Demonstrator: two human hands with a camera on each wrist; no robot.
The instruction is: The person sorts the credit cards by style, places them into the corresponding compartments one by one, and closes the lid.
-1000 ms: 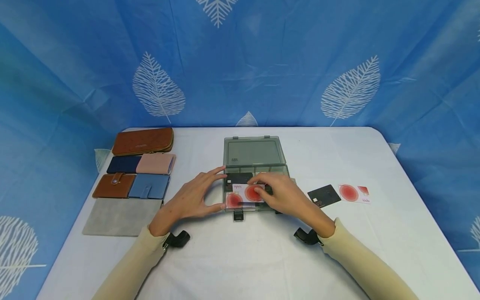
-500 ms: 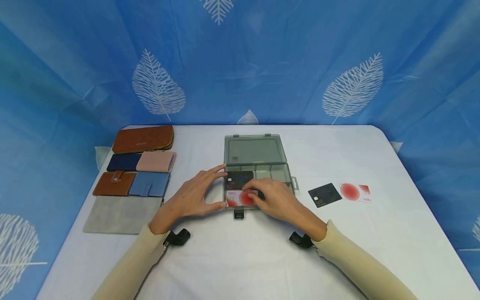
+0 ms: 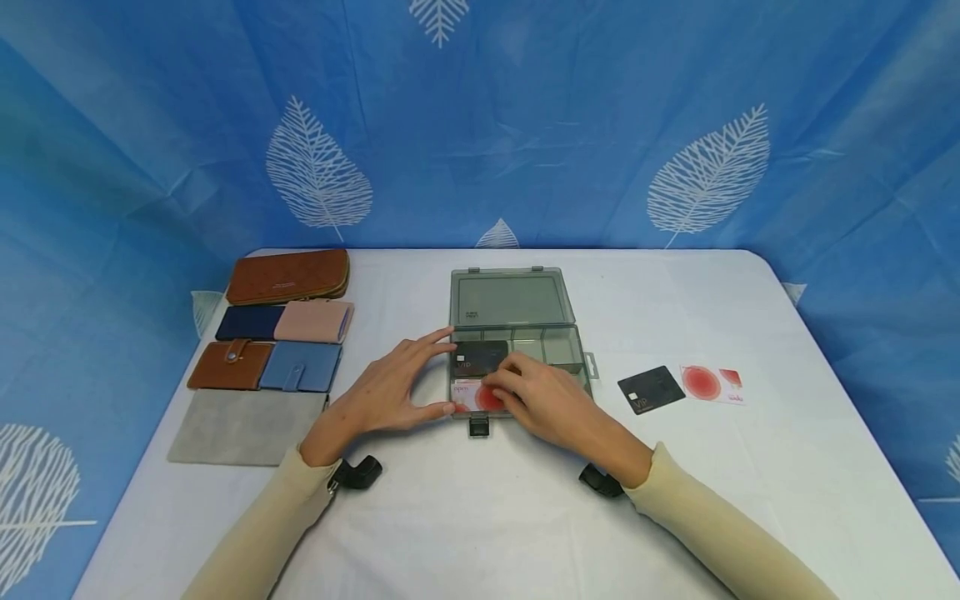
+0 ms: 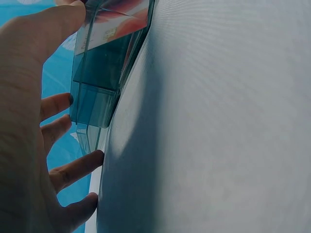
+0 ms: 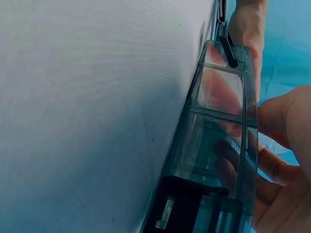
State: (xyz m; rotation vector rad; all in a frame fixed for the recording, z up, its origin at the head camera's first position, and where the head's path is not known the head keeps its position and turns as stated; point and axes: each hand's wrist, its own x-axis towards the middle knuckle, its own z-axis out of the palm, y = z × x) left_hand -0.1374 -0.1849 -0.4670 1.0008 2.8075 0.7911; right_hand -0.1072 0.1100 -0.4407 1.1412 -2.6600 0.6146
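A: Left of the left hand [image 3: 384,392], on the worktop [image 3: 480,517], what is logged?
B: Grey wallet [image 3: 247,429], nearest those fingers' wrist. Beyond it, brown snap wallet [image 3: 222,368] and blue wallet [image 3: 298,364]; then navy wallet [image 3: 247,323] and pink wallet [image 3: 312,322]; brown zip wallet [image 3: 287,277] at the far end of the group.
A: Left fingers?
B: Spread. Thumb touches the left side of the green box [image 3: 562,346]. Lid [image 3: 513,300] open, beyond the fingertips of both hands.
A: Between the hands?
B: Red-and-white card [image 3: 467,396], in the front left part of the box, at the right fingertips. Just beyond it, black card [image 3: 480,358], also in the box.
A: Right hand [image 3: 546,402]?
B: Fingers bent, thumb and forefinger at the right part of the red-and-white card. Pinching or only pressing: cannot tell.
A: Right of those fingers?
B: On the worktop, well apart from them: second black card [image 3: 651,390], then second red-and-white card [image 3: 711,385] just beside it.
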